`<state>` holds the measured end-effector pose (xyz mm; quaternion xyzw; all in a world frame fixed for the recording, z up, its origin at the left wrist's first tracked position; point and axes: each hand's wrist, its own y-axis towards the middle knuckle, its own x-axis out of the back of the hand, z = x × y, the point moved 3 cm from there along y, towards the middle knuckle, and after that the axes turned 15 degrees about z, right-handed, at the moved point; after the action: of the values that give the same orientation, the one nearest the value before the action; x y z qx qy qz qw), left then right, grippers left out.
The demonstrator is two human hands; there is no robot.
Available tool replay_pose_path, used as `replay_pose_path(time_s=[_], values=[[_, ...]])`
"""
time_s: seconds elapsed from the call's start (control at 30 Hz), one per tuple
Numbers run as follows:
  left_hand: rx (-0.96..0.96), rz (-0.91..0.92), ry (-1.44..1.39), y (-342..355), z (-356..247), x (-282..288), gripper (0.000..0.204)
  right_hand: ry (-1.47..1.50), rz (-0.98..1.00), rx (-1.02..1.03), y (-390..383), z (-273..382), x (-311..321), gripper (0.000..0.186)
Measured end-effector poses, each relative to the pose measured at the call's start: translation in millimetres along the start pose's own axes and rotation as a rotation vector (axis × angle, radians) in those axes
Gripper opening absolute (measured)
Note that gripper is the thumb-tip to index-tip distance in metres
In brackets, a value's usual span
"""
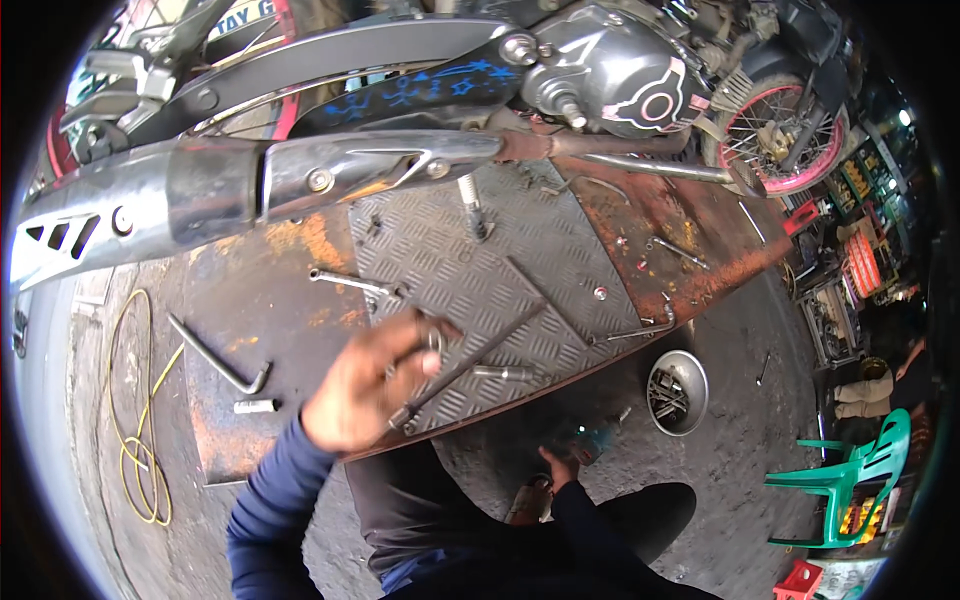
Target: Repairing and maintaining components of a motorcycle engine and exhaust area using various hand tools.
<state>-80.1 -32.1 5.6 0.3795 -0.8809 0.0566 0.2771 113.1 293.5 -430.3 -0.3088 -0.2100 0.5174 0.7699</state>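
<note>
My left hand is slightly blurred over the ridged metal plate of the work stand. Its thumb and fingers pinch a small shiny metal piece, too small to name surely. Beneath it a T-handle wrench lies across the plate, with a socket beside it. Just beyond the hand is a combination wrench. Low between my knees, my right hand is closed at a clear bluish plastic bottle, partly in shadow. A motorcycle's exhaust and engine stand beyond the plate.
On the rusty stand lie a bent L-shaped wrench and a loose socket. A metal bowl of small parts sits on the floor at right. Farther right stands a green plastic chair. A yellow hose coils at left.
</note>
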Motion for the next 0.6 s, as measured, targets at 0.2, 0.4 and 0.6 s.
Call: replay_pose_path(time_s=[0.2, 0.4, 0.6], values=[[0.156, -0.346, -0.582, 74.2, 162.6, 83.6, 0.011, -0.164, -0.660, 0.233, 88.7, -1.2, 32.4, 0.084], [-0.445, -0.218, -0.990, 110.3, 157.4, 94.7, 0.016, 0.112, -0.465, 0.776, 31.0, 48.0, 54.2, 0.046], [-0.413, 0.064, -0.905, 98.0, 162.5, 118.3, 0.037, -0.715, -0.342, 0.830, -137.1, 208.2, 20.9, 0.046]])
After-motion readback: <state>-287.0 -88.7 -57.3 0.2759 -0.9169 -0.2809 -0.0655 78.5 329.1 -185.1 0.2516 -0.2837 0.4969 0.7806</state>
